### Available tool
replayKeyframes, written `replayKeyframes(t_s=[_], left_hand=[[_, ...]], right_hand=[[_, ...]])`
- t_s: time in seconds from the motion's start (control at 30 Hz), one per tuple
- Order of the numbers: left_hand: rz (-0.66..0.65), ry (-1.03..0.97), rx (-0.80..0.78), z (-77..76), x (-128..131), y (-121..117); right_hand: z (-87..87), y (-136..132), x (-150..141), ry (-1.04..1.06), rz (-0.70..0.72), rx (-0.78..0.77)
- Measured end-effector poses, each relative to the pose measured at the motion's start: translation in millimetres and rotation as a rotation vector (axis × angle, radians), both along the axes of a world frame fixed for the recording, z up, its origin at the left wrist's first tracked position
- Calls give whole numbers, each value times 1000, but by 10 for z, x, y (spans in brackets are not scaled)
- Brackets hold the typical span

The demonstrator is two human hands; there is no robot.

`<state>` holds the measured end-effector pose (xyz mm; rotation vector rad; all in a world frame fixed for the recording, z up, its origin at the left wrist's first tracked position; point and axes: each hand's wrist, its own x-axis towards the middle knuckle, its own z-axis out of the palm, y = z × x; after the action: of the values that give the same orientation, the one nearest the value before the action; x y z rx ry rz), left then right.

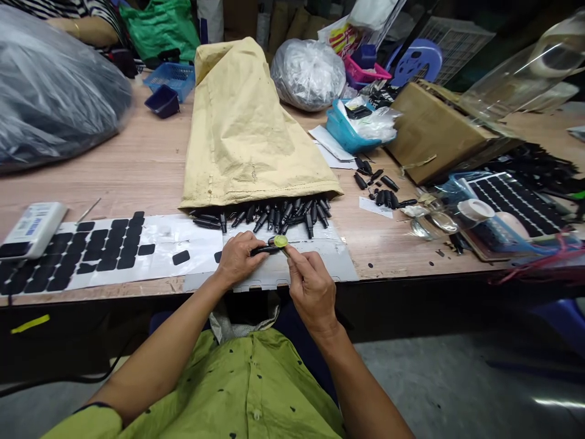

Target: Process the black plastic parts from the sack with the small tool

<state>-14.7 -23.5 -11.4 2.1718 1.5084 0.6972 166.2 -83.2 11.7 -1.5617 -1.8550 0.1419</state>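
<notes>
My left hand [238,259] is closed on a small black pen-like part [265,249], held flat just above the table's front edge. My right hand [311,283] pinches a small yellow-green round piece [280,241] at the tip of that black part. Right behind my hands lies a heap of several like black parts [269,214], spilling from the mouth of a tan paper sack [242,131]. Under my hands is a white sheet [292,268].
A sheet with several black pads [98,250] and a white device [34,228] lie at the left. More black parts [381,189], a blue tray [350,131], a cardboard box [432,134] and a tray of parts [516,207] stand at the right. Another person's arm [82,27] shows far left.
</notes>
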Motion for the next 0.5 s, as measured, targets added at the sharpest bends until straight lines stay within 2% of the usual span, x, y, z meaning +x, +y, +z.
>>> replayKeyframes(t_s=[0.2,0.33,0.5], left_hand=[[13,-12,-5,10,16,-5],[18,-9,-21,22,19,-4],[23,-18,-44,20,17,-1]], right_hand=[[-35,23,31,-37,11,-46],[-74,138,281,-121,-81,30],[-271,329,566,-316,-117,75]])
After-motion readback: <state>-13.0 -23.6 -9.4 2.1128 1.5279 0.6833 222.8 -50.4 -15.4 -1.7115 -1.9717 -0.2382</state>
